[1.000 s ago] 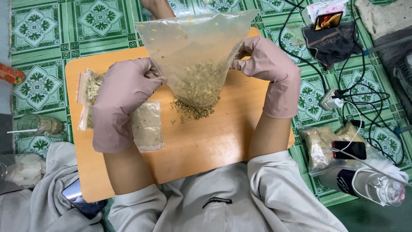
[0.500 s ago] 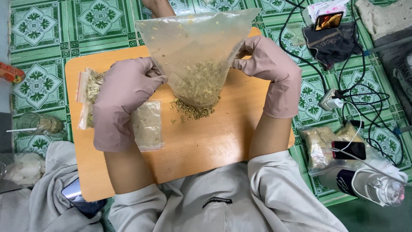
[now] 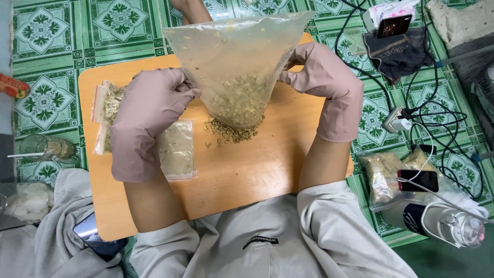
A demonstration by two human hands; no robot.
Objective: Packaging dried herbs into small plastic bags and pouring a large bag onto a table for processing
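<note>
Clear plastic bag of greenish dried herb (image 3: 234, 67) held unmoved over the orange wooden board (image 3: 257, 164).

Its sides are pinched by the closed gloved left hand (image 3: 146, 121) and right hand (image 3: 324, 85), as half a second before; spilled bits (image 3: 231, 133) lie beneath.

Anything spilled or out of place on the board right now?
Yes. A small pile of loose dried bits lies on the wooden board, right under the clear bag that both gloved hands, left and right, hold up.
</note>
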